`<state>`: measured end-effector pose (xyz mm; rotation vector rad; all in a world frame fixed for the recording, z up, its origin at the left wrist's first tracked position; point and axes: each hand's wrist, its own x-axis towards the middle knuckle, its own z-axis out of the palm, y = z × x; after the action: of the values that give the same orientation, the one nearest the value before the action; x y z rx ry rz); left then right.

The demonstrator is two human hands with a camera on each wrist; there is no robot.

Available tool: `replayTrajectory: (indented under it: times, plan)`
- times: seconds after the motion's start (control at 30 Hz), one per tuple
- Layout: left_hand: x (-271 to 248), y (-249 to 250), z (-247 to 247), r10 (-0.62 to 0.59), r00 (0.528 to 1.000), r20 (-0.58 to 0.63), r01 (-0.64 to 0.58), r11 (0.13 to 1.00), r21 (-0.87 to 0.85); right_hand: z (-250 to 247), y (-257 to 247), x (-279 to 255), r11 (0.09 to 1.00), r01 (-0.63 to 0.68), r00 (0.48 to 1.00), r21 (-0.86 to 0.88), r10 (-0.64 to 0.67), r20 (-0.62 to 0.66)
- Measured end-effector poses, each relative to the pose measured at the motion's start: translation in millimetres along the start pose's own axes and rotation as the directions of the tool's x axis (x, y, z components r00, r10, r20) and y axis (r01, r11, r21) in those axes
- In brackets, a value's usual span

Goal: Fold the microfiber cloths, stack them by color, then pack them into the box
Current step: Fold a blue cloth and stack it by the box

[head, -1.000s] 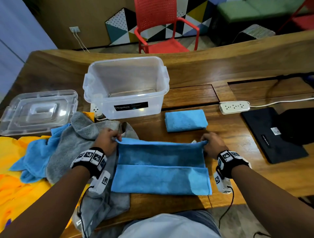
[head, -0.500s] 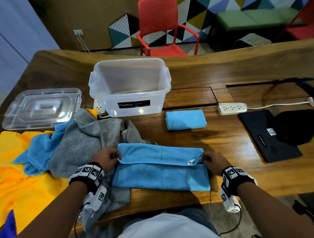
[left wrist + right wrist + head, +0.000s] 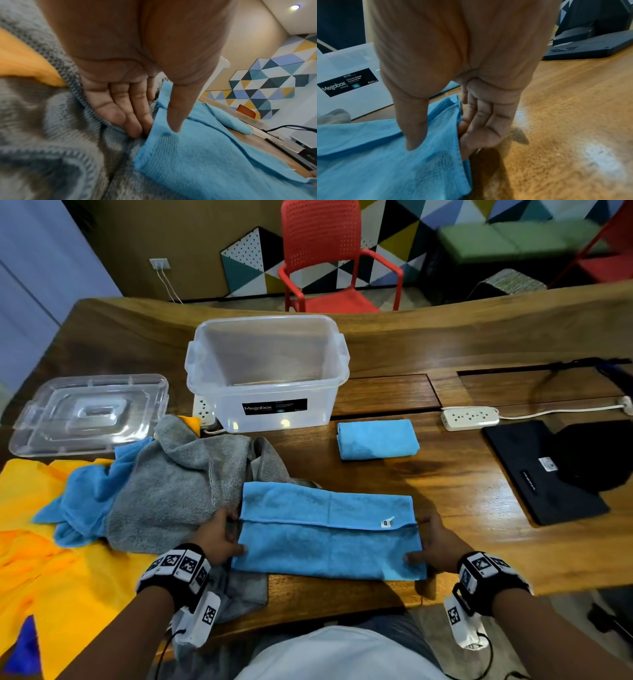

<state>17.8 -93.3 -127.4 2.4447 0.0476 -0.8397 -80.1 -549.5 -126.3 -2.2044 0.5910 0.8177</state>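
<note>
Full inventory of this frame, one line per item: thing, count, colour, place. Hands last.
half-folded cloth: 1, blue, near table edge, between both hands
folded cloth: 1, blue, right of the box
loose blue cloth: 1, blue, in the pile at left
grey cloth: at least 1, grey, crumpled, left of centre
yellow cloth: at least 1, yellow, far left
box: 1, clear, empty, table centre
lid: 1, clear, left of the box
power strip: 1, white, right of the folded cloth
black flat item: 1, far right
chair: 1, red, behind the table
table: 1, wooden
left hand: on the cloth's left end, thumb on top
right hand: on its right end, thumb on top
</note>
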Motion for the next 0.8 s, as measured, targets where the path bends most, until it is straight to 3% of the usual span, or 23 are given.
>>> replayTrajectory:
  times: [0.1, 0.27, 0.57, 0.8]
  plan:
    - [-5.9, -6.7, 5.9, -0.036, 0.998, 0.054, 0.036, 0.999, 0.001, 1.4, 3.9, -8.4, 0.999, -0.034, 0.996, 0.036, 0.031, 0.086]
    - [-9.8, -18.1, 8.4, 0.034, 0.991, 0.128, -0.044, 0.996, 0.077, 0.0, 9.6, -14.0, 0.996, 0.056, 0.978, -0.067, -0.041, 0.204]
    - [-15.1, -26.6, 4.7, 0.007, 0.990, 0.141, -0.034, 0.982, 0.188, -2.2, 13.6, -18.6, 0.983, 0.057, 0.970, -0.176, -0.013, 0.241]
    - [-16.2, -17.3, -3.7, -0.031, 0.984, 0.175, 0.005, 0.989, 0.148, -0.4, 15.2, -15.1, 0.998, -0.046, 0.985, -0.039, 0.052, 0.163]
